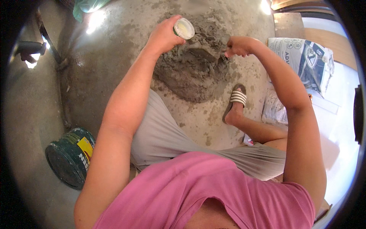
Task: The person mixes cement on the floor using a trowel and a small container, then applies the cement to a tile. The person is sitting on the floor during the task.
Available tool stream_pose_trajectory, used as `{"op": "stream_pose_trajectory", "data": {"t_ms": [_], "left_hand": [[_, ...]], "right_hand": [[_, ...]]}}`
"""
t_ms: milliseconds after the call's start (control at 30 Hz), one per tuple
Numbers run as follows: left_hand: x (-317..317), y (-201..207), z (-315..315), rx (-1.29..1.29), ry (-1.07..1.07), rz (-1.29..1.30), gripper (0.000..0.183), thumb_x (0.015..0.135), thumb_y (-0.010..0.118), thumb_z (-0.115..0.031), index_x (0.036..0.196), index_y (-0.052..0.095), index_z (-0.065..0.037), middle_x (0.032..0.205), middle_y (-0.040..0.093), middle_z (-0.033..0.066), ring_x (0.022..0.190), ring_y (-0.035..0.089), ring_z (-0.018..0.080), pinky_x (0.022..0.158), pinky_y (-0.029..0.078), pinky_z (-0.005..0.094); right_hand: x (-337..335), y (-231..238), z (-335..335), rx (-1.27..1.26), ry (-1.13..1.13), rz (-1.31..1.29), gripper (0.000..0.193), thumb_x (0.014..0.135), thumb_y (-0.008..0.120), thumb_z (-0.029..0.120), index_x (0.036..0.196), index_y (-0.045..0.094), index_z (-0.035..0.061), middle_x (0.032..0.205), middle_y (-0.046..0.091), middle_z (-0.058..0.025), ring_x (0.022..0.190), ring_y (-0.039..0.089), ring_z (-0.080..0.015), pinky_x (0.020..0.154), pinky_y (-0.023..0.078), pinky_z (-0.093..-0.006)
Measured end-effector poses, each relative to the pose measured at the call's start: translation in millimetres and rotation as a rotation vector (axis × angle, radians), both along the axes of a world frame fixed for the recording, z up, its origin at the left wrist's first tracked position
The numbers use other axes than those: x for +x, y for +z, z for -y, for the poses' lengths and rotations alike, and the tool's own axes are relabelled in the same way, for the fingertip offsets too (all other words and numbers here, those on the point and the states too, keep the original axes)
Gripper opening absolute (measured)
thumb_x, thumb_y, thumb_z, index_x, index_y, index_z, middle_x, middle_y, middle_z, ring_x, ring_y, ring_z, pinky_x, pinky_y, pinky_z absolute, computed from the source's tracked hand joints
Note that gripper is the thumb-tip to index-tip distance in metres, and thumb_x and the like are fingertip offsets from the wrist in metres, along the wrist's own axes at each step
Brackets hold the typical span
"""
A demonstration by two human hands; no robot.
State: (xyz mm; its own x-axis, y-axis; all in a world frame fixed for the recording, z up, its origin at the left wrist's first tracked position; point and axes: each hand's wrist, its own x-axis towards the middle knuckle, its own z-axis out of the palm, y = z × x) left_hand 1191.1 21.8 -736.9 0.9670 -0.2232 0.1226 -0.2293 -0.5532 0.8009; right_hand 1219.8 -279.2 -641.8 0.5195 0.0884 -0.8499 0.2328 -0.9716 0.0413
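A heap of wet grey mortar lies on the concrete floor in front of me. At its far left edge, my left hand is closed around a small round tub, pale inside and dark green outside, tilted over the heap. From the right, my right hand reaches down to the heap with its fingers curled round the handle of a trowel. The trowel's blade is coated in mortar and rests in the top of the heap; most of the handle is hidden by my fingers.
A dark green bucket with a yellow label lies at my left. Printed bags stand on the right beside a crumpled bag. My sandalled foot is close to the heap. A green plastic bag sits at the far left.
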Motion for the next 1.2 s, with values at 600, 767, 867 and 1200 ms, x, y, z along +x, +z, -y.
{"op": "stream_pose_trajectory", "data": {"t_ms": [600, 767, 867, 1200], "left_hand": [[5.3, -2.4, 2.0, 0.029, 0.006, -0.048, 0.095, 0.066, 0.092, -0.022, 0.150, 0.048, -0.013, 0.138, 0.061, 0.0179, 0.126, 0.060, 0.0367, 0.106, 0.049, 0.0460], [3.2, 11.0, 0.5, 0.039, 0.005, -0.095, 0.096, 0.067, 0.092, -0.021, 0.151, 0.046, -0.013, 0.141, 0.059, 0.0176, 0.128, 0.058, 0.0364, 0.106, 0.049, 0.0473], [3.7, 4.0, -8.6, -0.032, 0.048, -0.056, 0.095, 0.066, 0.092, -0.021, 0.149, 0.048, -0.012, 0.138, 0.061, 0.0176, 0.127, 0.059, 0.0370, 0.105, 0.049, 0.0477], [7.4, 9.9, -2.3, -0.052, 0.059, -0.039, 0.090, 0.066, 0.093, -0.021, 0.146, 0.051, -0.012, 0.137, 0.062, 0.0172, 0.124, 0.061, 0.0365, 0.105, 0.050, 0.0470]], "right_hand": [[-128.8, -99.2, -27.1, 0.583, -1.431, -0.101, 0.041, 0.106, 0.050, 0.045, 0.122, 0.053, 0.0073, 0.074, 0.055, -0.0048, 0.059, 0.058, -0.0190, 0.051, 0.051, -0.0381], [-121.4, -49.4, -20.1, 0.497, -1.091, 0.069, 0.034, 0.106, 0.051, 0.035, 0.117, 0.058, 0.0031, 0.065, 0.055, -0.0036, 0.045, 0.049, -0.0145, 0.041, 0.043, -0.0329], [-138.4, -25.7, -30.2, 0.586, -1.213, 0.042, 0.034, 0.106, 0.048, 0.036, 0.113, 0.060, 0.0049, 0.064, 0.056, -0.0025, 0.043, 0.047, -0.0130, 0.038, 0.040, -0.0308], [-130.9, -110.7, -45.8, 0.692, -1.682, -0.335, 0.029, 0.107, 0.042, 0.034, 0.096, 0.060, 0.0129, 0.070, 0.058, 0.0025, 0.055, 0.052, -0.0133, 0.047, 0.046, -0.0341]]}}
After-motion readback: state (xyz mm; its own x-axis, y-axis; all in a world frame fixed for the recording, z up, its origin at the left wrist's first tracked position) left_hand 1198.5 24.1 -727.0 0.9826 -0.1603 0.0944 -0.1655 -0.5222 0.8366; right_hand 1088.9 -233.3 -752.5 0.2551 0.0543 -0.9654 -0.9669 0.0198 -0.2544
